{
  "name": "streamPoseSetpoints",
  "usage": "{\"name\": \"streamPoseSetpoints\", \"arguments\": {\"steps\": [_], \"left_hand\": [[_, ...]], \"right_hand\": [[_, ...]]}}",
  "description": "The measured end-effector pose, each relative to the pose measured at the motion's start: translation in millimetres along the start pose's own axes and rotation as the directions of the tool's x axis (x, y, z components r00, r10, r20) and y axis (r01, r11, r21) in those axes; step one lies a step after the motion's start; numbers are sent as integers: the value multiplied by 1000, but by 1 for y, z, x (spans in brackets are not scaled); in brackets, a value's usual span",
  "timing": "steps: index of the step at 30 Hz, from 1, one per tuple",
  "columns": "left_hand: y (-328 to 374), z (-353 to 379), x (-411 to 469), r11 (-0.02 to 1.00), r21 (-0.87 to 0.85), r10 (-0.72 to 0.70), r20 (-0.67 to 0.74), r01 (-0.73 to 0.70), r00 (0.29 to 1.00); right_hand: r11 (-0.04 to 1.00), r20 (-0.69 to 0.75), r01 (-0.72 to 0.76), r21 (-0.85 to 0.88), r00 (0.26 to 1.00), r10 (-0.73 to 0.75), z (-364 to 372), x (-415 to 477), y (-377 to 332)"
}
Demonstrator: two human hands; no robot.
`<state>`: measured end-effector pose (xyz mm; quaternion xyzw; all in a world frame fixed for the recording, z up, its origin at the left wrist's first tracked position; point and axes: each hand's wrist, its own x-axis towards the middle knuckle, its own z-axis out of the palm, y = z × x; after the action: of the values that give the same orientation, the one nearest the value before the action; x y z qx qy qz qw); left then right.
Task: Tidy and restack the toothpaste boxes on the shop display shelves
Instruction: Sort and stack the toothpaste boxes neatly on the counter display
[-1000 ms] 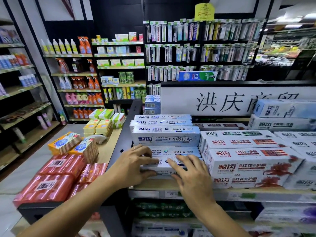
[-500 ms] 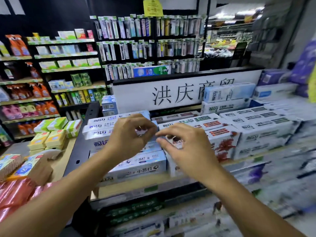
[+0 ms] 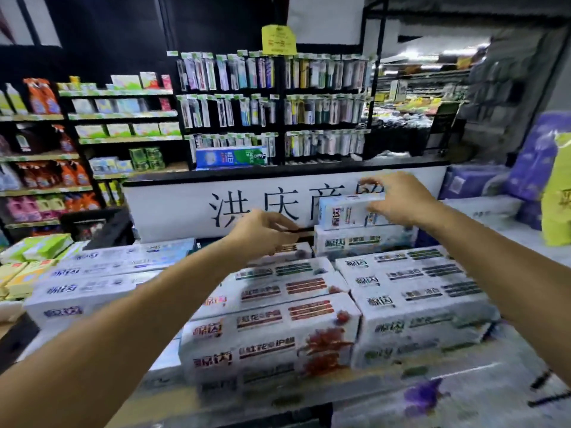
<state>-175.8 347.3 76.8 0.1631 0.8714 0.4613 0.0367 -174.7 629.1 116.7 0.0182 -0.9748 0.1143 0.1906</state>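
Hanging toothbrushes (image 3: 234, 72), orange bottles (image 3: 41, 97), perhaps a purple bag (image 3: 537, 156).

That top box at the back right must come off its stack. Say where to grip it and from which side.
Grip the top box across its narrow width, front and back long faces, from above near its right end, where the right hand sits. It lies flat on the box beneath, long side toward you, underside covered.

We count two hands, left hand (image 3: 262, 231) and right hand (image 3: 398, 202). Back pile's two boxes: top box (image 3: 346, 211), lower box (image 3: 361, 240). One yellow sign (image 3: 278, 40), one banner (image 3: 173, 205), one blue-green box (image 3: 231, 156), three toothbrush rows (image 3: 234, 72). Front stacks are too blurry to count.
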Motion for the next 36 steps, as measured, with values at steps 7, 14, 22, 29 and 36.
{"name": "streamPoseSetpoints", "arguments": {"steps": [7,14,22,29,36], "left_hand": [[8,30,34,982,-107,-159,-3,158,987],[15,46,49,978,-70,-195,4,195,981],[19,67,69,988,86,-134,68,128,989],[14,92,87,892,448,-2,150,-66,989],[21,83,88,909,412,13,129,-66,992]], "right_hand": [[989,273,143,-22,953,-132,25,45,38],[975,195,193,108,958,-211,20,40,49],[729,-134,148,668,988,-77,-20,4,59],[688,-274,220,692,961,-32,-32,-26,65],[669,-252,184,720,968,4,-26,-35,78]]}}
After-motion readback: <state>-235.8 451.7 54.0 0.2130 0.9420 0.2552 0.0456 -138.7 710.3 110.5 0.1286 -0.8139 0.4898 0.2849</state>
